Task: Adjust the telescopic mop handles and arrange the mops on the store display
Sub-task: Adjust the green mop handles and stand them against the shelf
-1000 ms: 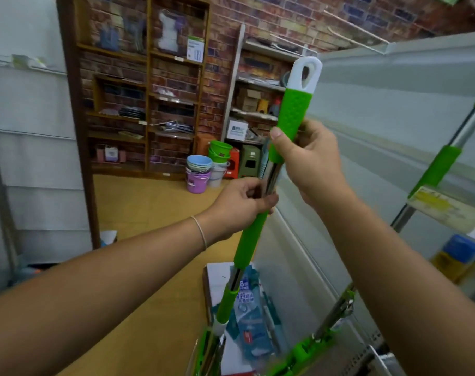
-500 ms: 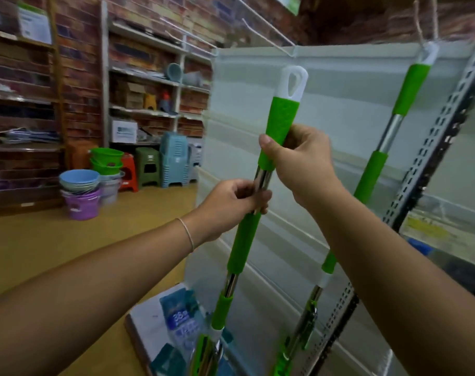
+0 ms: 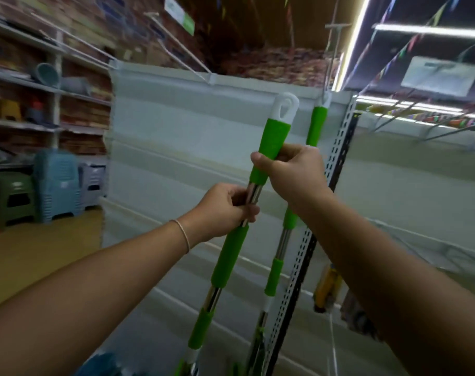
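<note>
I see my left hand point(image 3: 225, 210) gripping the green-and-chrome telescopic mop handle point(image 3: 270, 147) at its chrome section, right hand point(image 3: 298, 172) w/ fingers wrapped round its top grip; mop head cut off below. Second green mop point(image 3: 316, 126) hangs just behind, partly hidden.

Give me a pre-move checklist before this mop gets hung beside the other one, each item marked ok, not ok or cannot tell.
1. Right hand grips the top green grip: ok.
2. Left hand grips the steel tube: ok.
3. Hanging loop unobstructed: ok.
4. Telescopic section locked at length: cannot tell.
5. Free hook at the panel top: cannot tell, blurred.
6. Hung mop stands apart from the held one: ok.
</note>
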The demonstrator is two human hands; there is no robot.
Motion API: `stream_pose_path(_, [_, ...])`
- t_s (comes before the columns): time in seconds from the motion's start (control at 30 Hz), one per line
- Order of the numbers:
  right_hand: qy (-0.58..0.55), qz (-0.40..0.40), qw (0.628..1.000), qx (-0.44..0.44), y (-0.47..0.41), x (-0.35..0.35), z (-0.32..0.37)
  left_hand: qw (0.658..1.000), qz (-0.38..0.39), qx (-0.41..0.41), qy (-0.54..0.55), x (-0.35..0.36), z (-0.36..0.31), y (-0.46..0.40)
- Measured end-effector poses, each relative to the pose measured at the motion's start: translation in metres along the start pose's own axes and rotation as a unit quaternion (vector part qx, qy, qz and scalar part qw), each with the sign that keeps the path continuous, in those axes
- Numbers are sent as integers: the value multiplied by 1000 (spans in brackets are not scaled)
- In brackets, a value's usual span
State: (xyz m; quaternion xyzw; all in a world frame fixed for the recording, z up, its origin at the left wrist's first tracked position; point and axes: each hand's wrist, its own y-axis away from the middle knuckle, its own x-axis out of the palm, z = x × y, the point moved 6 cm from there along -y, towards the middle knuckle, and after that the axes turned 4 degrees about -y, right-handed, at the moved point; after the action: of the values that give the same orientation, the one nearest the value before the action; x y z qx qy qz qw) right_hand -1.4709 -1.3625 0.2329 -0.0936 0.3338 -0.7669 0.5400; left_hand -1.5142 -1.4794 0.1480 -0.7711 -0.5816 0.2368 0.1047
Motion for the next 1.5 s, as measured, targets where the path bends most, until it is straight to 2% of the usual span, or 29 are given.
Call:
stream_pose_path(0.27, [33,-62,997,-35,-34,-40,31,995,35,87,-24,19,-47,-44])
stream_pose_path(0.47, [59,-82,995,-23,-52,-49,38,993,66,96,-8,23,-62,-61])
stream_pose_path(0.9, [54,-106,993,14,-82,-53,39,994,87,62,-24,23,-72,-90])
stream_pose_path(1.5, [77,-106,989,72,-137,-65,-29,998,65,14,-17,60,-28,-147])
